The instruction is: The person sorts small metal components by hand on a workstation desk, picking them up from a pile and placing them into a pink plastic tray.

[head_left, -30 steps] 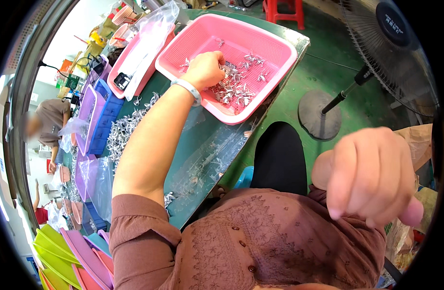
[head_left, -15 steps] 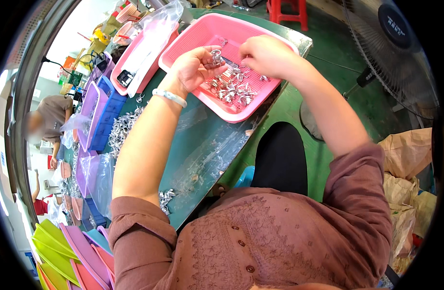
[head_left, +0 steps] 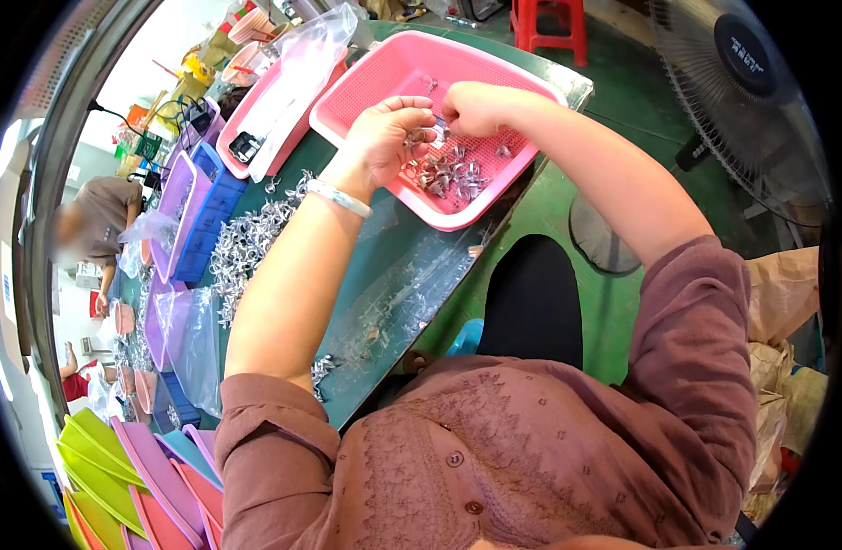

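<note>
Over a pink perforated basket (head_left: 347, 99) on the green table, my two hands come close together. My left hand (head_left: 390, 142), with a pale bangle at the wrist, is closed with small shiny metal pieces (head_left: 416, 137) between its fingers. My right hand (head_left: 480, 108) has its fingers pinched near the left fingertips; whatever they may hold is hidden. Beneath them, more curved silvery metal pieces (head_left: 456, 176) lie in a heap on the basket floor, with a few single ones apart from it.
A larger heap of metal pieces (head_left: 247, 247) lies by my left forearm. Blue and purple baskets (head_left: 205, 215) and a pink tray (head_left: 283, 151) with plastic bags stand beyond it. A standing fan (head_left: 742, 101) and red stool (head_left: 549, 32) are right and far. Another person (head_left: 104, 215) works at left.
My right hand has moved left toward my left hand, and its fingers now meet near the left fingertips. The left hand has shifted slightly right and down, its fingers more curled.
</note>
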Demonstrator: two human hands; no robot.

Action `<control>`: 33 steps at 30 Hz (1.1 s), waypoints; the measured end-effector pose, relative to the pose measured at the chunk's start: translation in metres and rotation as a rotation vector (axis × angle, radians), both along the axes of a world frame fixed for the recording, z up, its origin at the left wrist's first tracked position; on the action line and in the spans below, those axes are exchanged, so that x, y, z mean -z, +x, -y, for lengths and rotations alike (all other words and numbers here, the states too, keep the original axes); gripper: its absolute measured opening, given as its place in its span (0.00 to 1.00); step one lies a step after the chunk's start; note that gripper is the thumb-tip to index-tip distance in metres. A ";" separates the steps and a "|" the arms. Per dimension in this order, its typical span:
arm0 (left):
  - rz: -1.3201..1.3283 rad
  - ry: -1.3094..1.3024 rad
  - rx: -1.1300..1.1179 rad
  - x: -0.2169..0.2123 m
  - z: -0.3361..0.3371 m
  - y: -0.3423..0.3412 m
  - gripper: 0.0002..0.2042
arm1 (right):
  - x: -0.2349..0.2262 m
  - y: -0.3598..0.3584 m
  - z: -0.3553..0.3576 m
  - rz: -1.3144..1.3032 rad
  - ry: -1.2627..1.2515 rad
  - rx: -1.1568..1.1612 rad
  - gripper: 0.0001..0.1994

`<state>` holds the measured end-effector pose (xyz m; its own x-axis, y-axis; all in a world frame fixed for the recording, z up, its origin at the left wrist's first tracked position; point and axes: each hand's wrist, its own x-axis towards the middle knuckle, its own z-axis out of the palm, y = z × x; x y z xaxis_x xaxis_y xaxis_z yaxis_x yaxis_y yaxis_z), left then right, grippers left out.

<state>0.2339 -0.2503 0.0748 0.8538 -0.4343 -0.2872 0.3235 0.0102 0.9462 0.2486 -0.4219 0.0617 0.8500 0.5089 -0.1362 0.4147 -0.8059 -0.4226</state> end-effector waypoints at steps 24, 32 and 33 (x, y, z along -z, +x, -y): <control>0.139 -0.322 0.127 -0.014 -0.003 -0.054 0.10 | -0.010 -0.090 0.015 -0.034 1.285 0.020 0.07; 0.108 -0.379 0.092 -0.010 -0.007 -0.058 0.11 | -0.016 -0.102 0.009 0.469 0.960 -0.009 0.06; 0.104 -0.381 0.089 -0.009 -0.009 -0.058 0.11 | -0.017 -0.103 0.008 0.525 0.921 -0.009 0.06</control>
